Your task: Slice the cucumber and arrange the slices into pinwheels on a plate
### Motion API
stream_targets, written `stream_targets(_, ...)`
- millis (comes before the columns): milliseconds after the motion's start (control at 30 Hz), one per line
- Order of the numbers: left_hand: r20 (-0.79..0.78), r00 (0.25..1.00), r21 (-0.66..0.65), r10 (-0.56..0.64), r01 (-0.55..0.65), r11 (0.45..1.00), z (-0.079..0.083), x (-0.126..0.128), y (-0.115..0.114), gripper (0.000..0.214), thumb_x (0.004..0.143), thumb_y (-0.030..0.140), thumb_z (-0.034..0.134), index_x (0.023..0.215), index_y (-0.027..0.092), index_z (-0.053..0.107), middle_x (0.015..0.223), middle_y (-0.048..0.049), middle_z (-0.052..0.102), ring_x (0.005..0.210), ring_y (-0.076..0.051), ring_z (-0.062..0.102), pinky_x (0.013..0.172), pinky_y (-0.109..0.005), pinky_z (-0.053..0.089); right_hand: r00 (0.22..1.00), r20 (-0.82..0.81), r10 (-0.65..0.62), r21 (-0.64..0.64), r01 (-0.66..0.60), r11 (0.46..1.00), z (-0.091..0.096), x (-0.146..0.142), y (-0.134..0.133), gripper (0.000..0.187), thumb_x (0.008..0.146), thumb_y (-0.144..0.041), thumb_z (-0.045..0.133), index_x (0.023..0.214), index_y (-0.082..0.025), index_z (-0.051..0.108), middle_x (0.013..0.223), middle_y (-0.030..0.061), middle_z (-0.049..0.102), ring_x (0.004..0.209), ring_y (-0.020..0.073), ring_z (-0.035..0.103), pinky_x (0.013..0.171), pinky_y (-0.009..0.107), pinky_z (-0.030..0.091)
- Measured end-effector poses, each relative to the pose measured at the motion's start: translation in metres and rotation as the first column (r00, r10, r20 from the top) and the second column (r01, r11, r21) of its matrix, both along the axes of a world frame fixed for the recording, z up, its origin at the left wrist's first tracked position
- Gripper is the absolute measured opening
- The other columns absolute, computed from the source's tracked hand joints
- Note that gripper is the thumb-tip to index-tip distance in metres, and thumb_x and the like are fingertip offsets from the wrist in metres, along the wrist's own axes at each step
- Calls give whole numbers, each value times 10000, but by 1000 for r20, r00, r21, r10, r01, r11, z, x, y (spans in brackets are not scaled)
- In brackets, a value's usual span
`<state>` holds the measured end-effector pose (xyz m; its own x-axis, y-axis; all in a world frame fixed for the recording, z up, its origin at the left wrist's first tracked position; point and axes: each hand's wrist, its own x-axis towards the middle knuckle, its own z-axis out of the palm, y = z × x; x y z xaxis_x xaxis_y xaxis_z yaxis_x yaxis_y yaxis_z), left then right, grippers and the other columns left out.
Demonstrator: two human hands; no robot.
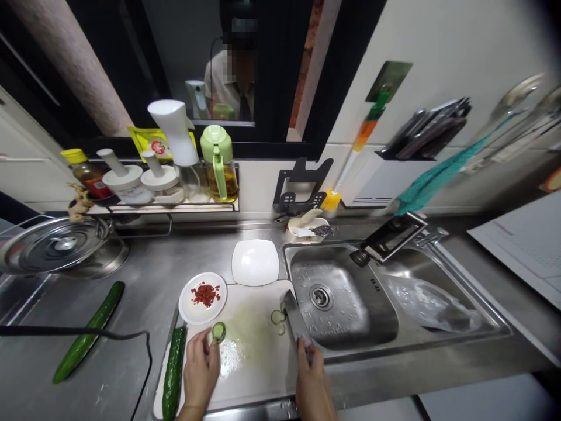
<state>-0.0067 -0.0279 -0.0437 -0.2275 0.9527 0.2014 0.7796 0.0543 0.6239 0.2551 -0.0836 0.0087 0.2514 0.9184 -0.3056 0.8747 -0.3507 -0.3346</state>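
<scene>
Between the fingers of my left hand [201,366] is a small stack of cucumber slices [218,331], held just above or on the white cutting board [245,383]. My right hand [312,374] grips a kitchen knife [294,318] by its handle, at the board's right edge beside the sink. A few thin cucumber slices [277,317] lie against or next to the blade. Left of my left hand, a cucumber [174,374] rests along the board's left edge. A round white plate [203,314] with chopped red pieces [205,294] overlaps the board's far left corner.
A square white plate [255,262] stands behind the board. The double steel sink [342,336] is on the right, with a faucet [390,240] and a plastic bag [432,304]. Another cucumber [90,333] and a black cable [109,334] are at left. A condiment rack [201,207] lines the wall.
</scene>
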Motion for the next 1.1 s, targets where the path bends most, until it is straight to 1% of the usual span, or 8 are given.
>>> stream_targets(100,5,1000,-4,3,-3,1000,-1,1,0,385,855,399,407,1115,148,540,997,-117,582,910,-230,577,801,-371,483,988,151,-3,-57,12,998,-7,-7,17,638,781,30,321,1391,-149,370,1328,177,434,1168,238,501,920,282,407)
stream_targets(200,12,1000,-16,1,-1,1000,-1,1,0,370,854,390,409,1099,148,545,1018,-120,582,941,-233,575,818,-370,481,976,218,-13,-59,26,998,-11,-11,25,595,811,15,311,1380,-143,383,1325,173,452,1212,236,466,926,273,401)
stream_targets(333,22,1000,-31,-1,2,1000,-3,1,0,362,860,383,401,1103,155,543,1022,-117,583,918,-229,581,806,-371,485,964,264,30,-34,-21,999,-15,-13,25,597,813,25,276,1380,-129,378,1306,164,486,1187,229,486,913,281,418)
stream_targets(467,21,1000,-31,-21,22,999,-6,0,0,350,867,359,399,1124,158,526,1037,-120,579,941,-231,575,810,-375,483,928,351,121,-48,-111,993,-14,-19,27,633,766,86,220,1344,-76,424,1272,193,514,1106,241,539,852,303,461)
stream_targets(667,27,999,-41,-24,25,999,-8,1,0,333,866,345,406,1122,163,518,1044,-118,574,925,-223,579,809,-375,488,874,453,175,-49,-171,984,-11,-28,33,578,778,79,253,1300,-43,470,1217,213,546,996,241,587,750,311,511)
stream_targets(933,89,996,0,0,0,1000,-5,-1,-1,325,869,362,410,1093,160,531,1028,-120,573,969,-234,565,861,-400,476,937,293,191,-130,-159,979,5,-19,43,555,783,33,325,1308,-71,471,1228,217,522,1089,288,536,781,358,499)
stream_targets(1033,98,995,50,18,-23,998,7,3,2,310,870,364,421,1070,160,542,1016,-120,579,990,-233,554,883,-396,461,957,212,199,-114,-178,977,18,-7,59,496,810,-71,416,1302,-88,474,1231,189,515,1117,285,492,861,366,448)
stream_targets(1100,97,995,51,21,-26,998,20,12,17,327,875,367,420,1095,158,543,1038,-120,582,1005,-229,550,903,-389,444,955,123,271,-71,-264,962,29,1,80,476,832,-145,447,1304,-89,468,1213,170,524,1108,271,480,926,352,390)
